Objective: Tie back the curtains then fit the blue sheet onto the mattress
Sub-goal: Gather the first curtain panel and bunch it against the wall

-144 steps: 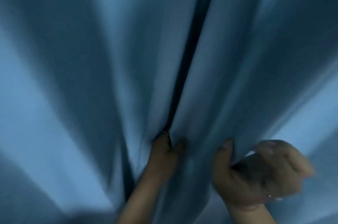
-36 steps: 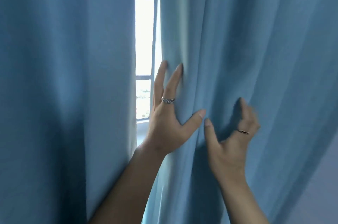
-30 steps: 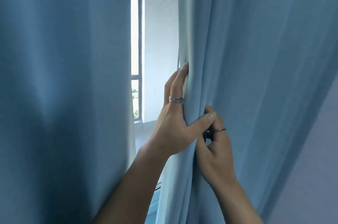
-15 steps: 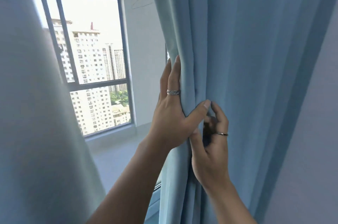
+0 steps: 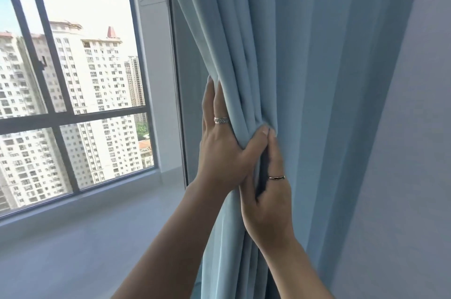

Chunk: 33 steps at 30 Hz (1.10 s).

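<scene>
A person's two bare hands gather a blue curtain (image 5: 305,79) at the right-hand edge of a window (image 5: 144,74), where we see the cloth bunched into long upright folds between the window frame and a pale wall (image 5: 405,176). The left hand (image 5: 224,149), wearing a chunky silver ring (image 5: 221,120), wraps the curtain's leading edge: its fingers reach up behind the folds while the thumb crosses the front and squeezes them together. Just below and touching it, the right hand (image 5: 268,206), with a thin band (image 5: 277,177) on one finger, nips a fold between thumb and forefinger; that fingertip meets the left thumb tip, and we cannot make out its other fingers, which are hidden in the cloth. Both forearms rise from the bottom edge of our view. Beyond the glass stand pale tower blocks (image 5: 97,83), and a broad white sill (image 5: 97,225) runs beneath the window.
</scene>
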### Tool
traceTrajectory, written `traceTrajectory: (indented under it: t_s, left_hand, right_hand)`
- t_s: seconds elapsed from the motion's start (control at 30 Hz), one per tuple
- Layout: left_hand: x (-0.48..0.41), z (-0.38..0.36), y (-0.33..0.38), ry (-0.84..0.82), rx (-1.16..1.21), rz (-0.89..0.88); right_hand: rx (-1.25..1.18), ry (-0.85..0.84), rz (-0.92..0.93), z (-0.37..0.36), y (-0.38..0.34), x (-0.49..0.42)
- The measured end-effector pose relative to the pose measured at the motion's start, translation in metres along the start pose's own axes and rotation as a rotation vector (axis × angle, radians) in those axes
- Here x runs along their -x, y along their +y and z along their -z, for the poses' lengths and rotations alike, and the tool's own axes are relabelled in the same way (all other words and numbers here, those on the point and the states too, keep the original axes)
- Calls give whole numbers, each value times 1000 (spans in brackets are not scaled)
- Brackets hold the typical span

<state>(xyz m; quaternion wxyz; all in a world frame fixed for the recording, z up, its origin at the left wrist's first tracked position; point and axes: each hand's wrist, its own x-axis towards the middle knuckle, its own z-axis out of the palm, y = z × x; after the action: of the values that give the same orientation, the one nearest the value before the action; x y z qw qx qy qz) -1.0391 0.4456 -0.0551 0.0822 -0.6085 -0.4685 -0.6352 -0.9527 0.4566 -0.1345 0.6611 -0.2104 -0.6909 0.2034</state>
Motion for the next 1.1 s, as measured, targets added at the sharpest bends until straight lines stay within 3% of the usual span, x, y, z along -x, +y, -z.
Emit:
traceTrajectory:
  t_s: [0.3,0.6,0.7,0.83,0.9,1.0,1.1]
  left_hand:
    - [-30,-76,-15,101,90,-61]
    - [-66,-179,-39,43,264,-94]
    - [-72,-212,-42,34,339,-112]
    - [-77,-250,-43,-53,483,-133]
    - [-82,-272,-40,-75,527,-129]
    - [-88,-298,-32,-76,545,-124]
    - [-98,-332,-25,-65,519,-133]
  right_hand:
    - [78,102,-36,34,45,-31]
    - [341,215,37,76,108,-83]
    - [507,257,66,95,129,-94]
    - [1052,537,197,120,148,-104]
    - [1202,622,152,133,157,-114]
    - [1190,578,88,156,174,-129]
    - [856,447,163,188,193,-148]
